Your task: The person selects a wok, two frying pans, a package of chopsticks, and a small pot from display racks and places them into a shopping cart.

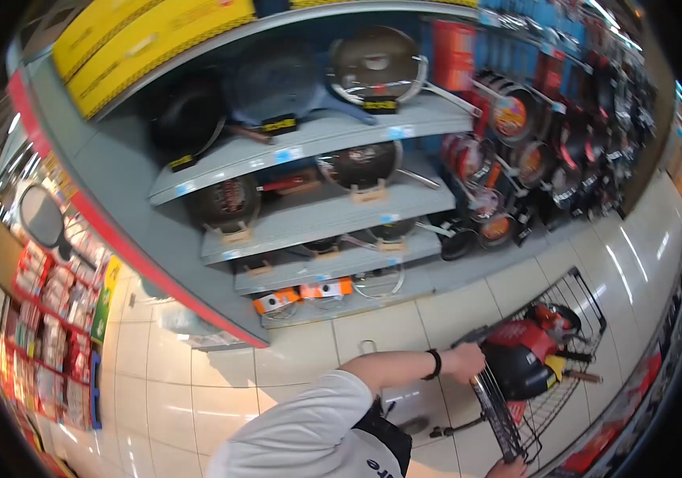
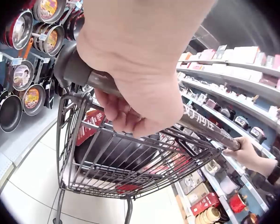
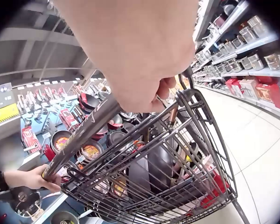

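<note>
A black wire shopping cart [image 1: 568, 398] stands before me, a dark handlebar [image 1: 494, 410] across its near end. My left hand [image 1: 464, 362], with a black band at the wrist, grips one end of that bar; its fingers [image 2: 119, 112] curl round it in the left wrist view. Toward the other end my right hand [image 3: 144, 88] holds the same bar, partly cut off at the bottom of the head view. Inside the basket lie a black pan [image 1: 520, 370], a red package [image 1: 523, 338] and a brown handle [image 1: 582, 376], partly hidden by the wires in the wrist views.
Grey shelves [image 1: 309, 171] carry several pans and woks beside me. Beyond them, more pans [image 1: 512, 115] hang on a wall rack. Opposite, shelves [image 2: 242, 107] hold boxes and pots. Pale floor tiles [image 1: 293, 350] run under the cart, and a red rack [image 1: 50, 342] stands at the left.
</note>
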Tool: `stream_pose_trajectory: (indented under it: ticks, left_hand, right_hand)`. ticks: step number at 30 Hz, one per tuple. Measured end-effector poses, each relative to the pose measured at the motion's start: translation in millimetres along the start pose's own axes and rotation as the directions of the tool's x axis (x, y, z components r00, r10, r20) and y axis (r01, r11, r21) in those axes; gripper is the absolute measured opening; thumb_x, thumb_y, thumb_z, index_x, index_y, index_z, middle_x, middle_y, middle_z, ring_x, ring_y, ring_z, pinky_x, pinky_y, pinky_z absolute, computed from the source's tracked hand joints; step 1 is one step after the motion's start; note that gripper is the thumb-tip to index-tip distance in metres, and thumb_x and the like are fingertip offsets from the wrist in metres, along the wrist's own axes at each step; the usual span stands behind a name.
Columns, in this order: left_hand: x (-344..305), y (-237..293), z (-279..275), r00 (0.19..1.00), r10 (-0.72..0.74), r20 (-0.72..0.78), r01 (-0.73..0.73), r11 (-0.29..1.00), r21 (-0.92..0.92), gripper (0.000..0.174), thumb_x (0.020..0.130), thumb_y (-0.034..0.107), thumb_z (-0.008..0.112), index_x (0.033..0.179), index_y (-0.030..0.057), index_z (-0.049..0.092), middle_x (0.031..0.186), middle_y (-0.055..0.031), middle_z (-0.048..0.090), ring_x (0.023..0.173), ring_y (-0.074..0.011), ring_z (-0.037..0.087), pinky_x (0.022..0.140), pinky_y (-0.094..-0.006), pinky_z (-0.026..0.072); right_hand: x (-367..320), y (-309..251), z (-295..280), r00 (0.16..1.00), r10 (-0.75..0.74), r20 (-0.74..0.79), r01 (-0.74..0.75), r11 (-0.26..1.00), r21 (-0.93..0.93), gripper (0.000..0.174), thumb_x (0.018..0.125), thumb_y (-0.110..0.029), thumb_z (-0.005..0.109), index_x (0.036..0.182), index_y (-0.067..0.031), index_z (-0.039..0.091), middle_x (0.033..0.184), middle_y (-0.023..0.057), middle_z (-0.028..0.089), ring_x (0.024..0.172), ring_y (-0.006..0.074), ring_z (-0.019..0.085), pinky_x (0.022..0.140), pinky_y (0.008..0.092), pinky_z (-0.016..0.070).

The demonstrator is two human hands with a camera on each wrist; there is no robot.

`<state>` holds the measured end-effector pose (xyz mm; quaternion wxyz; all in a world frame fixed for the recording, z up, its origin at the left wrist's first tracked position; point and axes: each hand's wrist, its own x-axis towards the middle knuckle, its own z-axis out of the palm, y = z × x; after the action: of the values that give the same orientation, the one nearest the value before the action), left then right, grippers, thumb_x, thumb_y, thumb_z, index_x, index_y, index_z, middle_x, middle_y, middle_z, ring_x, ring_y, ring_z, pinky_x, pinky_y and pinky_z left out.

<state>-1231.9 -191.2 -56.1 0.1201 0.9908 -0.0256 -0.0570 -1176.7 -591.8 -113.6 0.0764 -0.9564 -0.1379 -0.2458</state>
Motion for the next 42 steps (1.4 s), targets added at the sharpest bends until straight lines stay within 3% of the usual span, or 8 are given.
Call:
stream_pose_trajectory:
  ticks: [1,3,4,7,10,24,34,42]
  left_hand:
    - [16,0,-2,0.999,-0.005,0.038,0.005,1.0,-0.008,0.017,0.059,0.022,0.072,0.07,0.0086,0.073,0.074,-0.012,0.071,0.073,-0.0323,0.071,0.065,-0.0428,0.058]
    - [47,-2,-8,1.0,0.026,0.008,-0.025,0.997,-0.074,0.018,0.06,0.025,0.071,0.07,0.0108,0.072,0.071,-0.0127,0.069,0.072,-0.0336,0.07,0.064,-0.0456,0.0571]
    - [52,2,-21,0.999,0.016,0.043,-0.014,0.999,-0.034,0.018,0.061,0.026,0.07,0.071,0.011,0.072,0.071,-0.0126,0.069,0.072,-0.0335,0.07,0.065,-0.0466,0.0566]
    - [90,-10,-4,0.996,0.014,0.086,-0.017,0.999,0.033,0.019,0.064,0.027,0.07,0.073,0.0102,0.072,0.074,-0.0129,0.069,0.075,-0.0343,0.07,0.067,-0.047,0.0565]
    - [112,3,-18,0.99,0.041,0.132,-0.049,0.997,0.059,0.022,0.065,0.028,0.069,0.079,0.0109,0.071,0.076,-0.0143,0.069,0.077,-0.0357,0.069,0.066,-0.0498,0.0547]
    - [313,26,-52,0.982,0.026,0.187,-0.042,0.996,0.081,0.02,0.072,0.028,0.066,0.081,0.0116,0.073,0.079,-0.0132,0.071,0.08,-0.0341,0.068,0.072,-0.0462,0.0543]
    - [474,27,-70,0.996,0.072,0.053,-0.075,0.996,0.057,0.018,0.069,0.027,0.068,0.076,0.0108,0.071,0.077,-0.0126,0.069,0.079,-0.0329,0.068,0.071,-0.0462,0.0541]
    - [606,22,-85,0.991,0.066,0.114,-0.067,0.998,0.007,0.019,0.07,0.027,0.068,0.077,0.0103,0.072,0.075,-0.0148,0.07,0.076,-0.036,0.069,0.073,-0.0474,0.0543]
  right_hand:
    - [3,5,11,0.998,0.068,-0.003,-0.068,0.996,0.062,0.033,0.062,-0.008,0.075,0.094,-0.0013,0.068,0.09,0.0214,0.066,0.093,0.0417,0.058,0.103,0.0493,0.0404]
    - [26,36,45,0.997,0.042,0.059,-0.047,0.995,0.091,0.027,0.061,-0.005,0.071,0.087,-0.0021,0.065,0.087,0.0197,0.064,0.094,0.0392,0.059,0.101,0.0494,0.0408]
    - [34,32,48,0.999,-0.028,-0.043,0.032,0.994,0.102,0.027,0.054,-0.004,0.071,0.079,-0.0057,0.061,0.082,0.0155,0.061,0.087,0.0365,0.058,0.099,0.0496,0.0419]
    - [54,30,57,0.999,0.002,-0.047,0.006,0.986,0.169,0.014,0.065,-0.003,0.069,0.074,-0.0087,0.061,0.074,0.0106,0.06,0.083,0.0309,0.059,0.099,0.0488,0.0418]
    - [65,37,57,0.996,0.018,-0.082,0.002,0.971,0.238,0.023,0.057,-0.003,0.071,0.075,-0.012,0.062,0.076,0.0066,0.062,0.084,0.028,0.06,0.098,0.0473,0.0422]
    - [258,105,102,0.997,0.068,0.025,-0.071,0.978,0.194,0.008,0.069,-0.01,0.07,0.069,-0.01,0.062,0.072,0.0059,0.058,0.08,0.0262,0.057,0.098,0.0433,0.042]
    - [396,166,175,0.991,0.059,0.121,-0.074,0.99,0.121,0.009,0.064,-0.009,0.071,0.069,-0.0078,0.063,0.076,0.0087,0.06,0.087,0.0285,0.058,0.103,0.0449,0.0393]
    - [511,205,231,0.979,0.088,0.184,-0.101,0.993,0.062,0.011,0.062,-0.007,0.072,0.07,-0.0056,0.064,0.077,0.0111,0.061,0.089,0.0307,0.057,0.105,0.0448,0.0374]
